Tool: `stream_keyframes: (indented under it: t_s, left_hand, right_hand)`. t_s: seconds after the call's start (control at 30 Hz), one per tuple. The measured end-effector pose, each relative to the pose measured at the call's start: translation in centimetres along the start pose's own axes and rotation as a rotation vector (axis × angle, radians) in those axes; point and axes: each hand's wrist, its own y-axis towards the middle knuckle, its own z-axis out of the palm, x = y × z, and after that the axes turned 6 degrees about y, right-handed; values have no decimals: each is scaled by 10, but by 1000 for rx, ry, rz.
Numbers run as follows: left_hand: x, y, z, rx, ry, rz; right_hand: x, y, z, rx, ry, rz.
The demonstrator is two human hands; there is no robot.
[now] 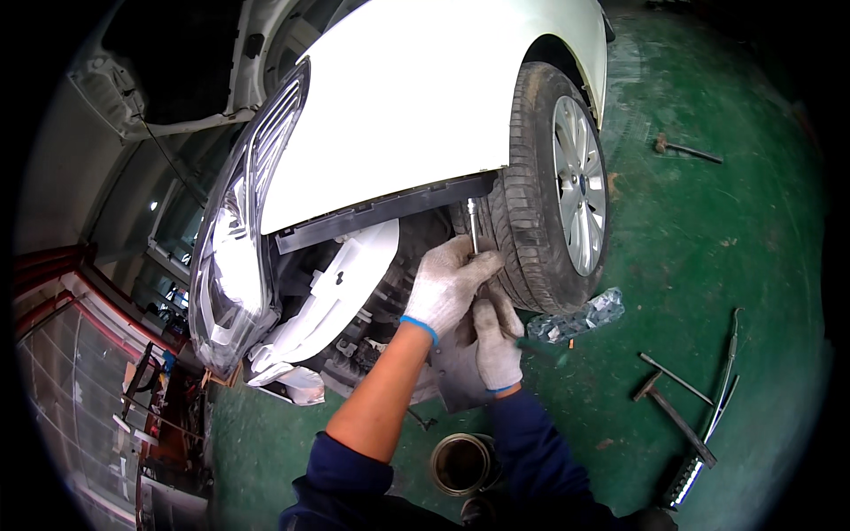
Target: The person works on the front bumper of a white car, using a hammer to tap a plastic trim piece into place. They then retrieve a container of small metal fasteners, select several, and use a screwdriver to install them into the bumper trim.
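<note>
My left hand (443, 283), in a white knit glove with a blue cuff, pinches a slim chrome socket extension (473, 226). Its tip points up at the end of the black strip (390, 208) under the white fender (398, 97), beside the front tire (522, 212). Just below, my right hand (498, 345), also gloved, is closed with its fingers curled. A blurred dark handle-like shape (542, 352) shows at its right side; what exactly it grips is hidden. Left of my hands, a white curved panel (341, 283) hangs in the opened front corner, near the headlight (235, 257).
A metal can (460, 465) stands below my hands. Crumpled clear plastic (580, 317) lies by the wheel. On the green floor at right are a hammer (677, 416), a thin bar (677, 379), a long pry bar (728, 372) and another hammer (691, 152).
</note>
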Motion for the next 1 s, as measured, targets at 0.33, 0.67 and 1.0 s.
stream_keyframes:
  t_s: [0.33,0.67,1.0]
  left_hand:
    - [3,0,0,4,30,9]
    - [2,0,2,16,55,2]
    - [3,-10,4,-47,40,26]
  right_hand:
    - [10,8,-5,209,674,428]
    - [10,11,-9,57,693,542]
    - [13,10,-8,91,734,485]
